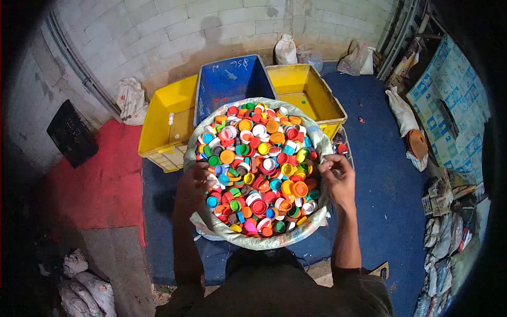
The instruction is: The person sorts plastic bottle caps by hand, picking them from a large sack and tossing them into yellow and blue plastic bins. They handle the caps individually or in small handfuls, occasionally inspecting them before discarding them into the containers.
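A wide round sack (259,242) with a rolled-down rim stands in front of me, heaped with bottle caps (259,164) in red, orange, white, green, blue and yellow. At its left edge, my left hand (194,182) is beside the caps, in shadow, so its fingers are hard to make out. On the right side, my right hand (337,177) is at the rim with its fingers curled and pressed together; what they pinch, if anything, is too small to tell.
Behind the sack are a blue bin (232,79) with a few red caps, a left yellow bin (166,119) with white caps and a right yellow bin (303,95). White sacks (285,51) lean on the wall. Bags (443,238) line the right side; filled sacks (90,290) lie lower left.
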Demonstrator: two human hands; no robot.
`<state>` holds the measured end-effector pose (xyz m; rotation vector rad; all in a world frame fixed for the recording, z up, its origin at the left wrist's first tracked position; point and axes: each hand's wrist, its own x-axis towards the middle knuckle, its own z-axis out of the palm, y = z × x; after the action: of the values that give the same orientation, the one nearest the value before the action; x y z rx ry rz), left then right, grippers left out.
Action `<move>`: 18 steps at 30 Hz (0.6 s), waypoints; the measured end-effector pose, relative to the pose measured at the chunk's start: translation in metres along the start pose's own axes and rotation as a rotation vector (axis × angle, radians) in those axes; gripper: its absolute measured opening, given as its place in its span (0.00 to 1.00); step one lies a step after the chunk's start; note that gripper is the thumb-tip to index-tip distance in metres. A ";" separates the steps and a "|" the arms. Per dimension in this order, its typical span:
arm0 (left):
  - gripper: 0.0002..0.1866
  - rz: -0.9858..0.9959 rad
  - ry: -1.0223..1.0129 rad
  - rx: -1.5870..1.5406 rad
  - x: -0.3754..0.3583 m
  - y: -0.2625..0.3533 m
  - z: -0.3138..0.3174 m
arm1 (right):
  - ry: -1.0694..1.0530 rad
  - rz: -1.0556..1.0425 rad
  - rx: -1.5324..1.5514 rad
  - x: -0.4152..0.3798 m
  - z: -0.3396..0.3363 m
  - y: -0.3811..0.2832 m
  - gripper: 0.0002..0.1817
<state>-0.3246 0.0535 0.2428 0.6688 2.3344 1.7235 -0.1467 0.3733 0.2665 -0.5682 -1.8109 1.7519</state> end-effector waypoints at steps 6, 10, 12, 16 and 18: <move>0.24 -0.062 -0.236 -1.025 -0.005 -0.005 -0.008 | -0.125 -0.165 -0.452 0.043 0.014 0.010 0.12; 0.27 -0.148 -0.226 -1.346 -0.010 -0.001 0.013 | -0.275 -0.169 -0.443 0.077 0.026 0.014 0.16; 0.30 -0.193 -0.140 -1.244 -0.015 0.011 0.023 | -0.432 -0.209 -0.394 0.084 0.028 0.009 0.20; 0.38 -0.183 -0.143 -1.070 -0.018 0.012 0.028 | -0.675 -0.283 -0.642 0.097 0.031 -0.001 0.32; 0.39 -0.166 -0.183 -1.127 -0.018 0.012 0.032 | -0.711 -0.297 -0.798 0.096 0.034 -0.014 0.33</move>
<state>-0.2932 0.0756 0.2414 0.3512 0.9499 2.3193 -0.2401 0.4085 0.2900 0.0960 -2.9270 1.0286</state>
